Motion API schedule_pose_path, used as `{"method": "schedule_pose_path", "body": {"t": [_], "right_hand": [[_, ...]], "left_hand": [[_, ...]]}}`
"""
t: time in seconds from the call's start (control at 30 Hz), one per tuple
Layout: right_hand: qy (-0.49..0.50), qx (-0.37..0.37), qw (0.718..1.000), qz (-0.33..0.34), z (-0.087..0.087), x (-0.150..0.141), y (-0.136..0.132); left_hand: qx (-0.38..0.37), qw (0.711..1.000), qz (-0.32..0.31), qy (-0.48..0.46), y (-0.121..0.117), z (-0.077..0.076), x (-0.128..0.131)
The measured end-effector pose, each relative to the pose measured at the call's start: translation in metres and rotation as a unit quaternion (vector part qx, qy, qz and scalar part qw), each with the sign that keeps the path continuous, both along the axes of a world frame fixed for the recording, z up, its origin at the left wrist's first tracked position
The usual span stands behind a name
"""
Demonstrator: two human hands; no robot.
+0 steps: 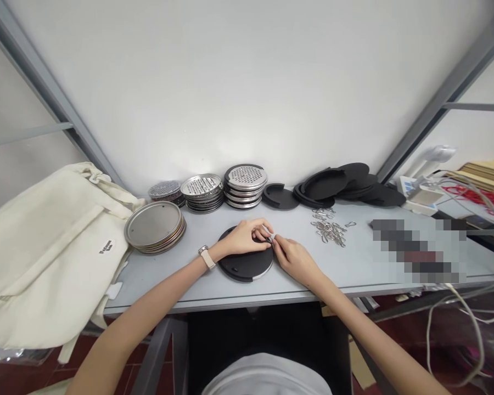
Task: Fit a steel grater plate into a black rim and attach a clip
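A black round disc with a metal rim point(242, 264) lies flat on the grey table point(354, 266) in front of me. My left hand point(247, 236), with a watch on its wrist, rests on the disc's top edge, fingers curled. My right hand point(294, 258) meets it at the disc's right edge. Between the fingertips of both hands sits a small metal clip point(270, 238), pinched from both sides. A loose pile of metal clips point(329, 229) lies just right of the hands.
Along the wall stand a stack of flat metal plates point(154, 226), stacks of perforated metal discs point(245, 184), and black covers point(341, 185). A cream cloth bag point(45, 252) hangs at left. Cables and boxes crowd the right end point(436, 192).
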State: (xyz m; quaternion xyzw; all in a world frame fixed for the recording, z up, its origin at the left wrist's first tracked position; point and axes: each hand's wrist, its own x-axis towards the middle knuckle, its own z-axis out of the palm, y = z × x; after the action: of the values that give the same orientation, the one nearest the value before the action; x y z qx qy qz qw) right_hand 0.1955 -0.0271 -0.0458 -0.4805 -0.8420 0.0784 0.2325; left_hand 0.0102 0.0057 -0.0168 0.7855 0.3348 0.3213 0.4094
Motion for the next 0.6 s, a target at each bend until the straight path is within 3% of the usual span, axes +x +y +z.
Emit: {"method": "schedule_pose_path", "body": {"t": [0.6], "right_hand": [[-0.006, -0.005, 1.000, 0.014, 0.0018, -0.0001, -0.0001]], "left_hand": [[-0.006, 1.000, -0.019, 0.001, 0.0009, 0.0015, -0.0024]]}}
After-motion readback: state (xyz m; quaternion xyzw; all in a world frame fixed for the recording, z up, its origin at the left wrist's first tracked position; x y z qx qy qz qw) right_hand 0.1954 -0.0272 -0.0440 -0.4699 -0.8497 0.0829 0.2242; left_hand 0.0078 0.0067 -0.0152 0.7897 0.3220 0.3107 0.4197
